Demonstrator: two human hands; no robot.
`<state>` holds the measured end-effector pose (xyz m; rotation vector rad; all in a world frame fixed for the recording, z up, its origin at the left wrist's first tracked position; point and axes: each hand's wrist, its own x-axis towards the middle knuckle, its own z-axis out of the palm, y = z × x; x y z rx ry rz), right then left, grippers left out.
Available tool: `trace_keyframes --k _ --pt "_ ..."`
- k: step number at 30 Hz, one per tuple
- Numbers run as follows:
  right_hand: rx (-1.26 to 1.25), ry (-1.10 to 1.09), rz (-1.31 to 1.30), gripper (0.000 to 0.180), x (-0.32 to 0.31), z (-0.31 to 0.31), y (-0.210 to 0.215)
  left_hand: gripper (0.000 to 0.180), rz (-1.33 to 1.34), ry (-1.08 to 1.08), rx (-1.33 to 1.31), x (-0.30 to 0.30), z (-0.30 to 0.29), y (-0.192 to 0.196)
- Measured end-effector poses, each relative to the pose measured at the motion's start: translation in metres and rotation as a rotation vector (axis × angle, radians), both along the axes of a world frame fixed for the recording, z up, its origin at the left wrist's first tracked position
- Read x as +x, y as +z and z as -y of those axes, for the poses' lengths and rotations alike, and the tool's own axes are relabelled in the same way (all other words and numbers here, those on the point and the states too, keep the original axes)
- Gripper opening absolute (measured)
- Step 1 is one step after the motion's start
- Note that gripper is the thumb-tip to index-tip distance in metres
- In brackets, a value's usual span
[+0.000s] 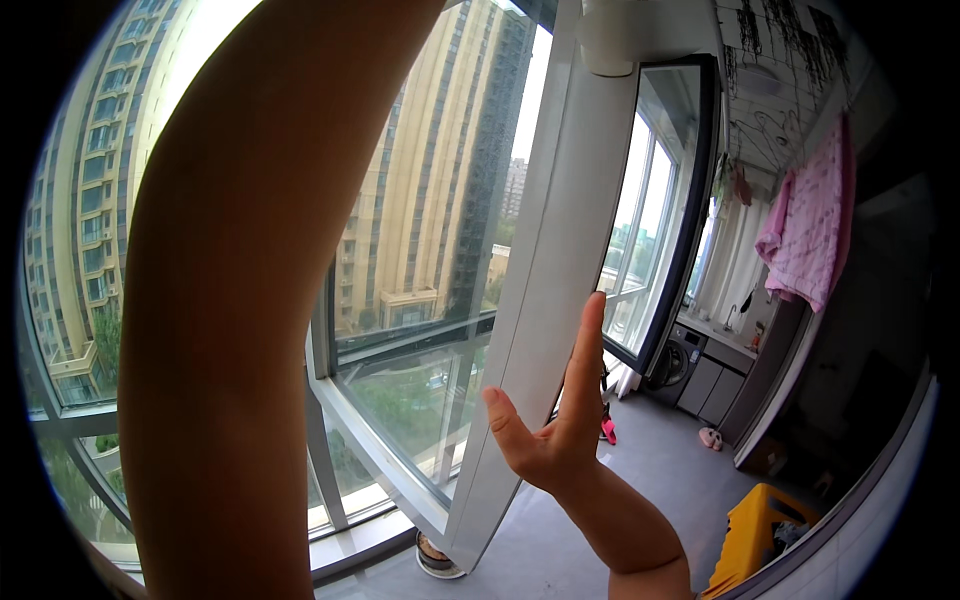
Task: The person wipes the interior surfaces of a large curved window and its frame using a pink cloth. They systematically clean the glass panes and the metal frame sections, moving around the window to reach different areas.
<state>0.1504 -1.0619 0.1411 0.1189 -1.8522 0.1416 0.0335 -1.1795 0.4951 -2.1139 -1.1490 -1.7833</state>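
Observation:
My left arm [230, 300] rises large and close on the left and leaves the picture at the top, so my left hand is out of view. My right hand [555, 430] is raised in the lower middle, fingers straight up and thumb spread away from them. It holds nothing that I can see. Behind it stands a tall white column [535, 290] beside the window; the hand overlaps its right edge, and I cannot tell whether it touches. Near the top of the column is a pale rounded thing [606, 42], too blurred to name.
Window panes [400, 410] fill the left, with tall buildings outside. A dark-framed window sash [680, 240] juts out at right. Beyond are a washing machine [672, 362], grey cabinets [715, 385], hanging pink clothing [805, 235] and slippers [710, 438]. A yellow plastic stool [745, 540] stands lower right.

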Motion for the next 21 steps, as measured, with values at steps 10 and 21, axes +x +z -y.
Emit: trace_keyframes --k 10,21 --pt "0.021 -0.078 -0.042 0.098 0.003 -0.001 -0.003 0.034 -0.371 0.063 0.444 -0.014 -0.009 -0.077" --pt "0.052 -0.033 -0.036 0.099 -0.003 0.008 0.004 0.038 -0.068 0.366 0.556 -0.151 -0.044 -0.088"
